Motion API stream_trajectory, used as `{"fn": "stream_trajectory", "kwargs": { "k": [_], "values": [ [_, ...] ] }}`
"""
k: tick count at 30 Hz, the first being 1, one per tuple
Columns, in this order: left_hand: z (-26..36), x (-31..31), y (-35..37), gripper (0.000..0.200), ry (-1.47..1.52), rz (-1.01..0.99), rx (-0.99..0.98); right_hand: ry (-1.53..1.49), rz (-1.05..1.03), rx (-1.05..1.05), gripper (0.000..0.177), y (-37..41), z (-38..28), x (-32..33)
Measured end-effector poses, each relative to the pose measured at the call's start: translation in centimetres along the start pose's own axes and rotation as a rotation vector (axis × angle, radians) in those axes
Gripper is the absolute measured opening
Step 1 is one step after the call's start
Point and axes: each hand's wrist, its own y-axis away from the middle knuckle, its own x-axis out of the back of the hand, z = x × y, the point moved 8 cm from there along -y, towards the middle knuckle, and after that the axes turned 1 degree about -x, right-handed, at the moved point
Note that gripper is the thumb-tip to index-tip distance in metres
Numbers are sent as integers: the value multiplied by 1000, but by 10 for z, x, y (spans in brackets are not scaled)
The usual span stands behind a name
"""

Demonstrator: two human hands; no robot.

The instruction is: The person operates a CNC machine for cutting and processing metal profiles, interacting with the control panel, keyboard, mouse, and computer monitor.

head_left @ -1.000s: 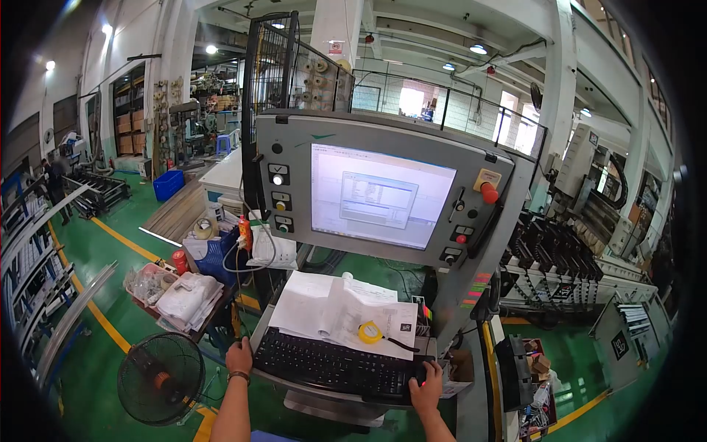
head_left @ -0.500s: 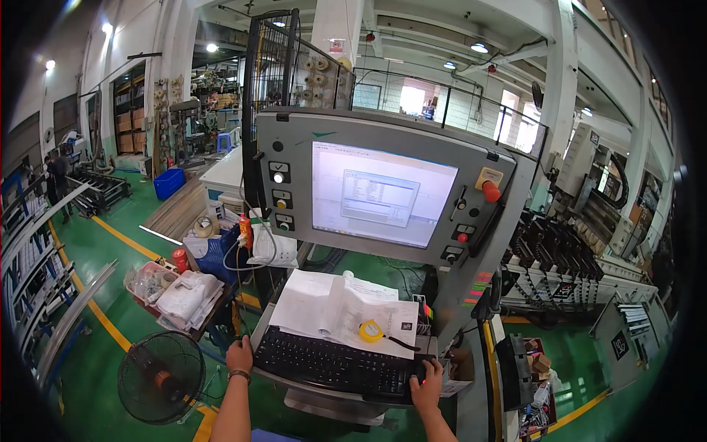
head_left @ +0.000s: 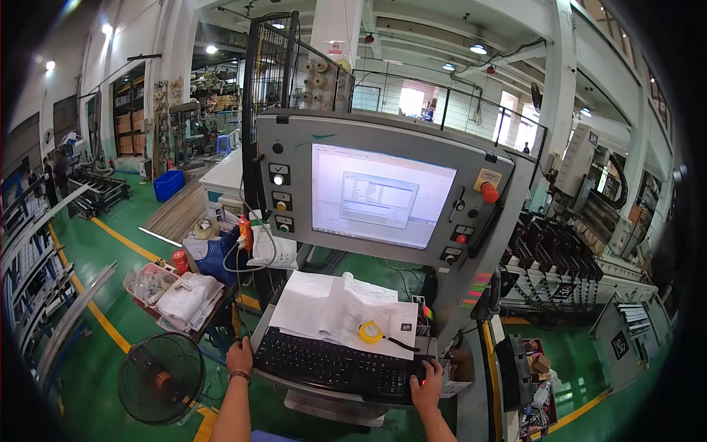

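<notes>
Black keyboard [head_left: 331, 365], one, on the shelf under one grey console [head_left: 294, 136] with one lit screen [head_left: 379, 195] and one red stop button [head_left: 489, 193]. Left hand [head_left: 239, 356] sits at the keyboard's left end, touching its corner; fingers point away, can't tell if spread or curled. Right hand [head_left: 427, 387] is at the right end, fingers curled down, holding one red-lit device [head_left: 422, 381]. Behind the keys: one stack of papers [head_left: 324, 306], one yellow tape measure [head_left: 370, 332] on it. One floor fan [head_left: 160, 378] lower left.
</notes>
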Motion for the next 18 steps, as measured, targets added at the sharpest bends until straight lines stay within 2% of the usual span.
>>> {"fn": "stream_trajectory", "kwargs": {
  "k": [8, 18],
  "values": [
    [-5, -5, -4, 56, -8, 10, -18, -81, 24, -19, 61, 3, 0, 4],
    [-4, -3, -3, 56, -18, 33, -9, -5, 1, -22, 62, 2, -1, 2]
  ]
}}
